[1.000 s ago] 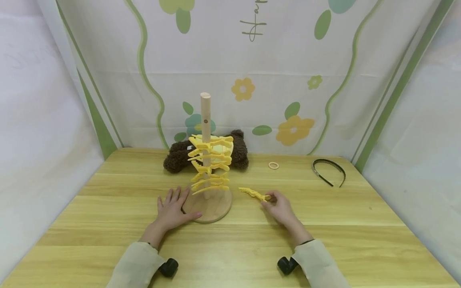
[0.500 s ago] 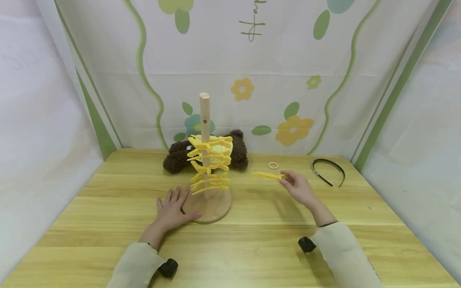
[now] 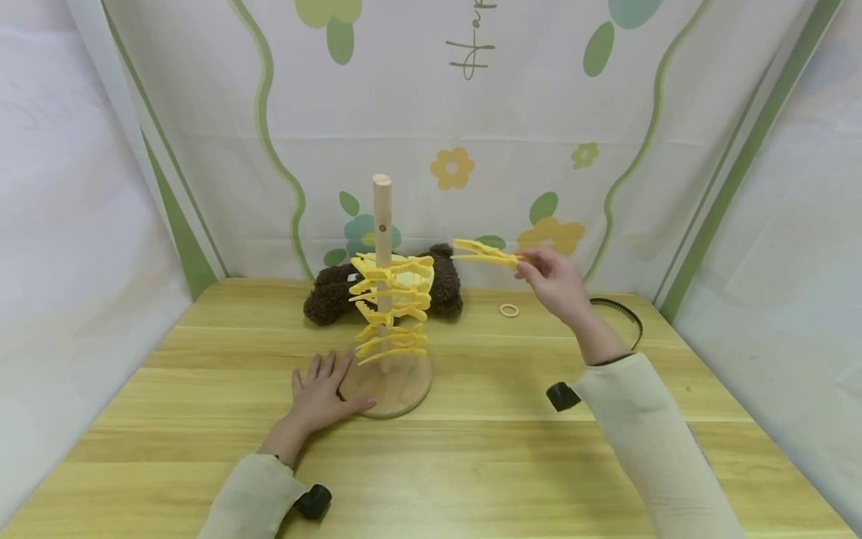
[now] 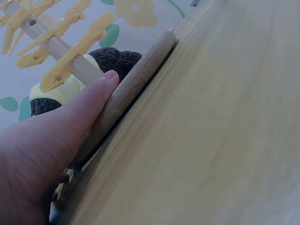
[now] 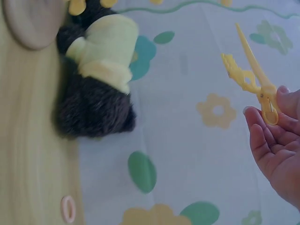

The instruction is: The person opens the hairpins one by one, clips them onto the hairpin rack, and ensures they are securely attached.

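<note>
A yellow alligator hair clip (image 3: 508,260) is pinched at its rear end by my right hand (image 3: 555,284), raised above the table to the right of a wooden post (image 3: 382,202). In the right wrist view the prongs of this hair clip (image 5: 268,96) stand apart. Several yellow hair clips (image 3: 412,296) are clamped across the post, one above another. My left hand (image 3: 316,400) lies with spread fingers at the left of the round wooden base (image 3: 393,397). Its thumb rests on the base, as the left wrist view also shows.
Behind the post lies a dark brown plush toy (image 3: 446,288) in a yellow top. A small pale ring (image 3: 509,310) lies to its right on the wooden table (image 3: 458,479). Farther right, a black headband (image 3: 619,307) is partly covered by my right forearm.
My right hand has lifted the hair clip from near the tabletop, first right and up, then higher and slightly left. The clip's prongs now stand apart. My left hand stays put.
</note>
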{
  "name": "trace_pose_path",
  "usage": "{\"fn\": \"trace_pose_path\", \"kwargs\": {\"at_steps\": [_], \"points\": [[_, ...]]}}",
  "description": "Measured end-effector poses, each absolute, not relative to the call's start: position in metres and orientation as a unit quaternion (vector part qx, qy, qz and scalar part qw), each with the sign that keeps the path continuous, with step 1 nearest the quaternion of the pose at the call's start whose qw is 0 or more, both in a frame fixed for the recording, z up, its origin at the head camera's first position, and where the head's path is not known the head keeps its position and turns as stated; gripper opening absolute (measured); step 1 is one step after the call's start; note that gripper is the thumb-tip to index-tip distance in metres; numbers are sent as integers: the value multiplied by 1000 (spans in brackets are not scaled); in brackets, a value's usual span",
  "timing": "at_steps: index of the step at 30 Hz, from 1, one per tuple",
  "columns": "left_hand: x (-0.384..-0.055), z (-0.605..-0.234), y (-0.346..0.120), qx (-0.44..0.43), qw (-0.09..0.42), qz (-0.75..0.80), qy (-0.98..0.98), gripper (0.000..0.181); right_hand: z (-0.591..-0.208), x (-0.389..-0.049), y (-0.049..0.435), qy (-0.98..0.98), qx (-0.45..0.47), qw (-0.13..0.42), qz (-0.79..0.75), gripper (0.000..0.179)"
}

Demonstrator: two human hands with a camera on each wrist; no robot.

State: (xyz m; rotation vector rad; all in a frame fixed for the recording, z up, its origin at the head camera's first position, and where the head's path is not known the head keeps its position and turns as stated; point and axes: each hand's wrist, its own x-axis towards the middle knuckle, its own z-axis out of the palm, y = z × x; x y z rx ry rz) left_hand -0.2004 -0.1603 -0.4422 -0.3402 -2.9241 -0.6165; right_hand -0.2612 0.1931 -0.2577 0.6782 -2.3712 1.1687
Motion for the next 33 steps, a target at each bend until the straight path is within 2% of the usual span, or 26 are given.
{"fn": "trace_pose_path", "kwargs": {"at_steps": [4, 10, 15, 23, 33], "points": [[-201, -443, -161, -113, 66, -203, -970, 96, -241, -263, 171, -839, 268, 211, 424, 20], [-201, -442, -160, -113, 66, -203, -970, 96, -229, -264, 139, -826, 289, 177, 451, 16], [-199, -440, -159, -114, 67, -204, -970, 95, -226, -264, 119, -826, 313, 173, 437, 14], [-198, -438, -159, -113, 68, -208, -969, 95, -205, -238, 87, -802, 353, 162, 454, 11], [-201, -438, -157, -120, 70, -209, -968, 94, -220, -262, 81, -800, 365, 149, 452, 12]]}}
